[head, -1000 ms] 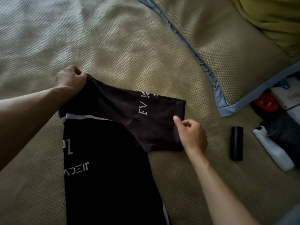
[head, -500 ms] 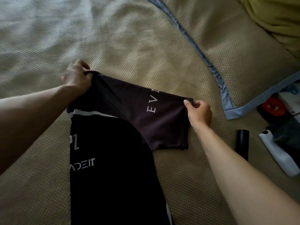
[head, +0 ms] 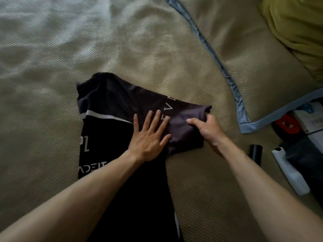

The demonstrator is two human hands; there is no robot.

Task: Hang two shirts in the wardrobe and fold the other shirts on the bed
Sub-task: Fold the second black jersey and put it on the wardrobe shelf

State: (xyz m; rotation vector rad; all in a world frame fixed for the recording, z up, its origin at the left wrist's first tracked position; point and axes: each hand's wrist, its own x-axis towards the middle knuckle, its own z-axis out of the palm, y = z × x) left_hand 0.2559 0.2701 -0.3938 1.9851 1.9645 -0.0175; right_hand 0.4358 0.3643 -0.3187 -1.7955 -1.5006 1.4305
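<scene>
Shirt [head: 108, 105], black with white lettering and a white stripe, lies on the bed [head: 52, 67] in the middle of the view, its body running toward the viewer and one sleeve [head: 183, 123] sticking out to the right. The left hand [head: 148, 137] lies flat on it, fingers straight and spread, pressing where sleeve meets body. The right hand [head: 207, 128] grips the sleeve's end, fingers curled round the bunched cloth. To the right lie a pillow [head: 262, 67] and a black cylinder [head: 256, 154].
</scene>
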